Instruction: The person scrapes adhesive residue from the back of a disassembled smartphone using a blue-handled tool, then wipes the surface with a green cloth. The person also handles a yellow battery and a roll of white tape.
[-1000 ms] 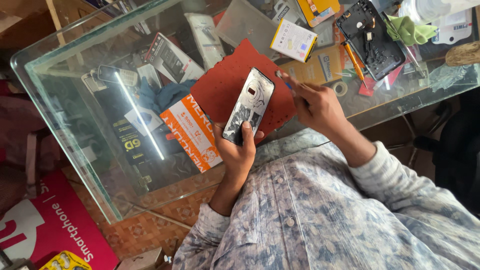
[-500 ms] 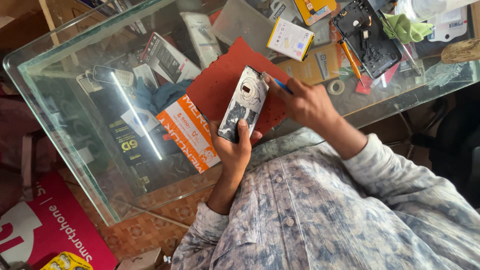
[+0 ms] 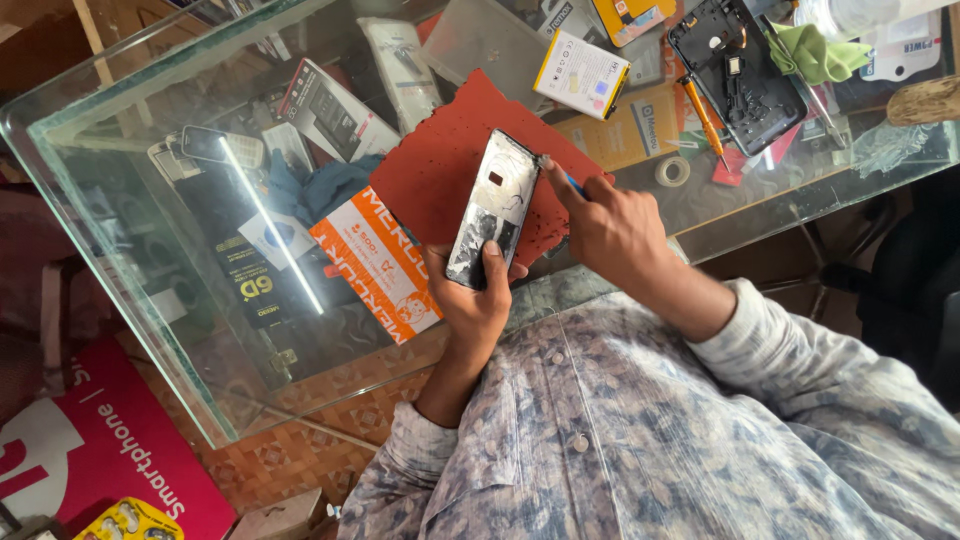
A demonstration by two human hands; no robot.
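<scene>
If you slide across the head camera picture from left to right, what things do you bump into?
Big pink sign on the floor → orange and white box under the glass → opened phone in the left hand → right hand → roll of clear tape → green cloth.

Glass-topped counter over patterned tile floor

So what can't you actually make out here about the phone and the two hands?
Head view only:
- Tool in the right hand: just a blue sliver shows past the fingers; its type is unclear.
- Phone: the left hand covers its lower end, and glare blurs its surface.
- Whether the tool tip touches the phone's edge: too small to tell.
- Boxes under the glass table: reflections blur them.
</scene>
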